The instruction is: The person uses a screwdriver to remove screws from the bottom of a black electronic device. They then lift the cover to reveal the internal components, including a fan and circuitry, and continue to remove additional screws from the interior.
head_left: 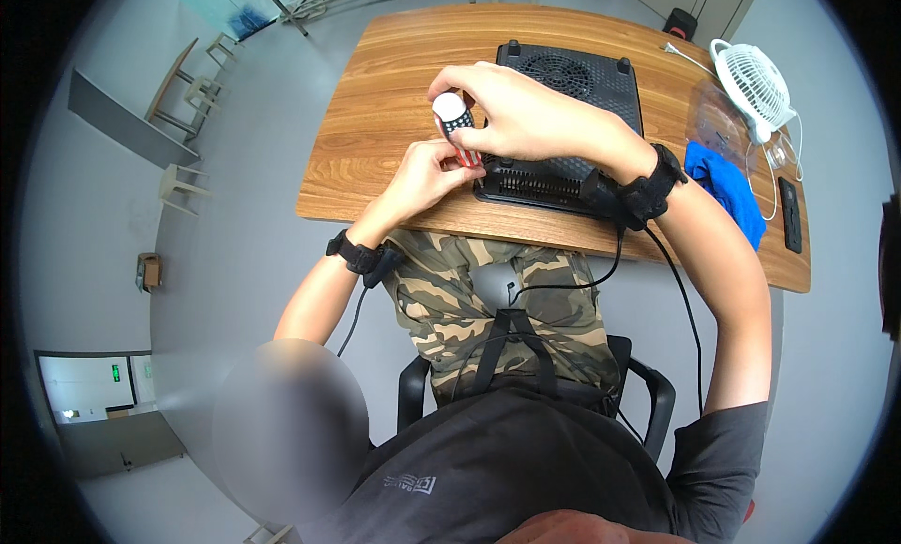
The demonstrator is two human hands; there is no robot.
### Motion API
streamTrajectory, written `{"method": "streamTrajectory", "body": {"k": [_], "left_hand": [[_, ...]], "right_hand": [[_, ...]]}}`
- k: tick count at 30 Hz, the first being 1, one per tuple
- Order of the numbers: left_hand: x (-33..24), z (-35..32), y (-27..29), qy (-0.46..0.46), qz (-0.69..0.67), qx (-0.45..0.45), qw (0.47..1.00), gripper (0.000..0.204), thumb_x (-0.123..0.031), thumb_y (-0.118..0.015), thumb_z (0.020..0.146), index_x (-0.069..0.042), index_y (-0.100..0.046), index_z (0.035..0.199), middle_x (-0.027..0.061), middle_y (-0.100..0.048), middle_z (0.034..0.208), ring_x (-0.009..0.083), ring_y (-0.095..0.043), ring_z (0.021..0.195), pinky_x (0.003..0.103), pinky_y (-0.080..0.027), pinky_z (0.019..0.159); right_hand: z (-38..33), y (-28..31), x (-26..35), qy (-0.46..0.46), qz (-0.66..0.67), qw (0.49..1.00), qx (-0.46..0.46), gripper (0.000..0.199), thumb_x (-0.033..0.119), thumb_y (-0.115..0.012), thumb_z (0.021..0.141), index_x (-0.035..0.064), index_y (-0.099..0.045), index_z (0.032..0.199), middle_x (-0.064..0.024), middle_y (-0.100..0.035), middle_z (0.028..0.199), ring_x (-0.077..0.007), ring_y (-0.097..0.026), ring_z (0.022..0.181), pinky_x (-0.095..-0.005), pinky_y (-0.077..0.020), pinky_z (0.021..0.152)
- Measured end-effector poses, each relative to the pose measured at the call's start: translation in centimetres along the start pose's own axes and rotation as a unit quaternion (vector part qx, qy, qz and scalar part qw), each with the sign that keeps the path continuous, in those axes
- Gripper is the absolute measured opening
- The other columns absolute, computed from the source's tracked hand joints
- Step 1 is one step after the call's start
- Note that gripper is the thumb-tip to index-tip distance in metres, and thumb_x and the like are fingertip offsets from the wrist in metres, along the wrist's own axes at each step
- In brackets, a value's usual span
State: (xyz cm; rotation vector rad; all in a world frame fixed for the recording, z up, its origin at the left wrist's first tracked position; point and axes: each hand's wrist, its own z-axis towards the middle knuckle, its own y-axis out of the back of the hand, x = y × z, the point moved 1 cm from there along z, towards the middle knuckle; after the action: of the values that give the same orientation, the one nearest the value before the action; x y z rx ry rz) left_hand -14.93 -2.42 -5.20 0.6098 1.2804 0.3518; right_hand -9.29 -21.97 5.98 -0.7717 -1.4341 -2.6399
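Observation:
A thick-handled screwdriver (pixel 457 120) with a rounded white end and a stars-and-stripes pattern stands tilted at the near left corner of a black appliance. My right hand (pixel 502 112) is closed around its handle, thumb and fingers on opposite sides. Lower down, my left hand (pixel 432 176) pinches near the tool's bottom end, beside the appliance's corner; the tip is mostly hidden by these fingers. The flat black appliance (pixel 605 98) lies with its underside up, showing a round fan grille, a slotted vent along the near edge and small feet. My right forearm covers part of it.
The wooden table (pixel 375 75) carries a white fan (pixel 755 84), a blue cloth (pixel 727 192), a clear plastic bag (pixel 715 122) and a long black object (pixel 790 215) at the right. Black cables (pixel 680 281) hang from my wrist straps past the table's near edge.

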Motion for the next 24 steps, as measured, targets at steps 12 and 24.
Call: {"method": "streamTrajectory", "body": {"k": [12,24], "left_hand": [[-1.5,-0.2,0.5,0.011,0.013,-0.052,0.999,0.029,-0.019,-0.087,0.082,0.005,-0.071,0.088,0.0059,-0.066,0.068,0.0086,-0.056,0.063,0.030,-0.050,0.062],[-7.5,3.4,-2.5,-0.086,0.031,0.010,0.996,0.029,-0.022,-0.086,0.082,0.002,-0.073,0.092,0.0130,-0.073,0.077,0.0202,-0.070,0.070,0.034,-0.055,0.069]], "right_hand": [[0.6,-0.5,-0.2,-0.025,0.019,0.999,-0.023,0.039,0.020,-0.078,0.084,-0.0031,-0.063,0.112,-0.0176,-0.066,0.094,-0.0271,-0.067,0.076,-0.0376,-0.0544,0.070],[-3.0,5.4,0.7,-0.005,-0.044,0.999,-0.022,0.043,0.038,-0.078,0.086,-0.0005,-0.063,0.096,-0.0170,-0.064,0.083,-0.0315,-0.063,0.074,-0.0403,-0.0503,0.067]]}}
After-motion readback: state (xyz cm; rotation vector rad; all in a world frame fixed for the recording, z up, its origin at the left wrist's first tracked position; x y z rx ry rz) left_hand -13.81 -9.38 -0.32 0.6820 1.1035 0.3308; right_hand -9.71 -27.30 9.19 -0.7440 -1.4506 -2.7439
